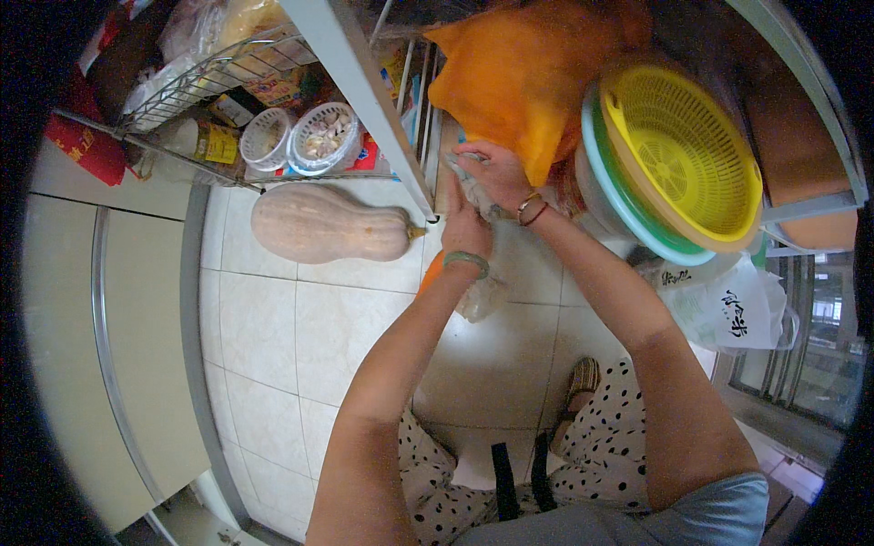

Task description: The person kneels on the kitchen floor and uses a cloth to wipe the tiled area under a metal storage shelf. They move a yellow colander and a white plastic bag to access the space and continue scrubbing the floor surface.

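Both hands are together low over the tiled floor, in front of the shelf rack. A thin, clear plastic bag (pixel 482 298) hangs below and between my wrists, its contents hard to make out. My left hand (pixel 466 229) is closed on the gathered bag, with one finger pointing up along it. The fingers of my right hand (pixel 494 176) pinch the bag's crumpled upper part. An orange piece (pixel 430 271) shows beside my left wrist; its kind is hidden. Left of my hands, a large tan butternut squash (pixel 319 223) lies on its side, stem toward them.
A metal rack post (pixel 364 91) stands close to my hands. White baskets, one with garlic (pixel 326 136), sit on the rack. Orange cloth (pixel 510 82) hangs ahead. Stacked yellow colander (pixel 683 146) and basins lean at right, above a white plastic bag (pixel 733 305).
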The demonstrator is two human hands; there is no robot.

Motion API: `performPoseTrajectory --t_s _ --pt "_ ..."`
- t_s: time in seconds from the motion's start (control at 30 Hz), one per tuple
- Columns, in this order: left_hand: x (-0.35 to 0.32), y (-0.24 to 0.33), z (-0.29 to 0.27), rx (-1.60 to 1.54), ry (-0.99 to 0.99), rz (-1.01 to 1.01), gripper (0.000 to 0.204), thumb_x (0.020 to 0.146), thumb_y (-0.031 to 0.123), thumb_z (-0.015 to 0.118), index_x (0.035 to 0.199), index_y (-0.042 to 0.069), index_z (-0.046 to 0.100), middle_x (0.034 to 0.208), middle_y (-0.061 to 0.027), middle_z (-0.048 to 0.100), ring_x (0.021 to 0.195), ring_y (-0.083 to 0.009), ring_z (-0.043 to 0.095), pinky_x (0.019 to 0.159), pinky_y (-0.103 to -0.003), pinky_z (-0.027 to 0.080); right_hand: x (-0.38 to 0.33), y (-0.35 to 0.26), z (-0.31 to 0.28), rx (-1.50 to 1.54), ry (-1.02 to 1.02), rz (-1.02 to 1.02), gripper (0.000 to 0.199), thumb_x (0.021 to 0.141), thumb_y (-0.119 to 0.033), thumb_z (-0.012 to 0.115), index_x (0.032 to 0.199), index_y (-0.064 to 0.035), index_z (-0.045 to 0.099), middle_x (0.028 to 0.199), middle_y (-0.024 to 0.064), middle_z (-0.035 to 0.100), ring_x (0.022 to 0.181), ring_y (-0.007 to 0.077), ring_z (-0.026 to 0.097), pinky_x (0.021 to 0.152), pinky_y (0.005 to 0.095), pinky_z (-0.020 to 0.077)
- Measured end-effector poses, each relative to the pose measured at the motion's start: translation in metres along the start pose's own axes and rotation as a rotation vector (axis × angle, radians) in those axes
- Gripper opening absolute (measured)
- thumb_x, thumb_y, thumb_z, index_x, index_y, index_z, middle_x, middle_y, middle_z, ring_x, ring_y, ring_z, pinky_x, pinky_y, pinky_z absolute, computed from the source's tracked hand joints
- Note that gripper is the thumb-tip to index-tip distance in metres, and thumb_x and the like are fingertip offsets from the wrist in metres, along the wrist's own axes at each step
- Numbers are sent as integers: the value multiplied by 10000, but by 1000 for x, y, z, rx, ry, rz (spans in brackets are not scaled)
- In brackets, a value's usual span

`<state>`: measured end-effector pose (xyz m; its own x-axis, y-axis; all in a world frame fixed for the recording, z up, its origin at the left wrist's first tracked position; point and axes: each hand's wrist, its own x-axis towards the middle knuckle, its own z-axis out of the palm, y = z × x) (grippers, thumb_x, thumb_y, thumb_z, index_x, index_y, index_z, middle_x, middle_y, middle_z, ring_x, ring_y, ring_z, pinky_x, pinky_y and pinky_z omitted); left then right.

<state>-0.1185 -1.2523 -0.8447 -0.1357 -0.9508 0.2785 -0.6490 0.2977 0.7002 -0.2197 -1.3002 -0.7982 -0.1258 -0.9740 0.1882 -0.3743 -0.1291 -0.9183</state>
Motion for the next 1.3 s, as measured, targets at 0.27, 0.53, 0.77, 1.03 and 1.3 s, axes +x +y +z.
performPoseTrajectory --t_s 0.27,0.53,0.77,1.03,1.3 --pt "22 4 -1 527 -1100 -125 329 856 251 433 1127 111 555 1164 -132 554 1055 -282 540 862 -371 448 7 -16 41 -91 -36 -53 186 792 -151 553 929 -66 646 892 128 637 846 271 605 748 334 476" --pt "-2 18 7 422 -967 9 336 850 210 435 1151 107 544 1175 -116 549 1084 -243 530 907 -365 427 -12 10 34 -542 -362 -87 191 724 -116 516 870 -81 633 838 159 622 857 315 589 778 412 470" --pt "-17 16 6 245 -785 16 293 837 189 470 1072 19 511 970 -174 607 880 -335 597 758 -440 490 7 50 20 -480 2 -68 181 722 -156 568 864 -56 619 838 135 629 830 302 600 791 402 460" --pt "-26 -40 7 67 -465 -38 279 848 218 485 1078 66 443 962 -157 608 789 -330 607 642 -418 497 8 16 40 -3 -317 -30 172 755 -159 611 882 -46 638 844 88 649 789 180 615 687 298 490" --pt "-2 -17 -15 -1038 -77 -911 159 880 176 500 1008 102 440 872 -65 595 537 -194 552 399 -312 428 10 38 7 -498 -128 -1 233 738 -117 613 957 -38 614 912 179 610 868 341 575 806 403 448"
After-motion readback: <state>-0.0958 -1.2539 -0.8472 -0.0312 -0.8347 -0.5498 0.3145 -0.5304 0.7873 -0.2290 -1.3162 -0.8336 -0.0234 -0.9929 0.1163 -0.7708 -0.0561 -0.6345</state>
